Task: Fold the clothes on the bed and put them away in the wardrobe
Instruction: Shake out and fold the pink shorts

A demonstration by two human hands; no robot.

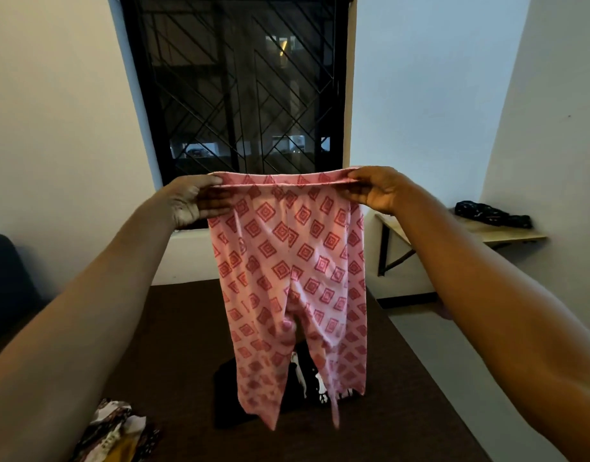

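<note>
While the pink pants [288, 278] hang in the air above the dark bed [173, 355], the left hand [193, 203] and the right hand [375, 191] each pinch one end of the waistband with closed fingers, legs dangling over a black garment [228, 395].

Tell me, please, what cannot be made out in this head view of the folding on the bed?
- Black garment on the bed: mostly hidden behind the pink patterned pants, which the left hand and right hand hold up.
- Floral clothes: cut off by the bottom edge.
- Dark bundle on the wall shelf: too small to identify.
- Wardrobe: not in view.
</note>
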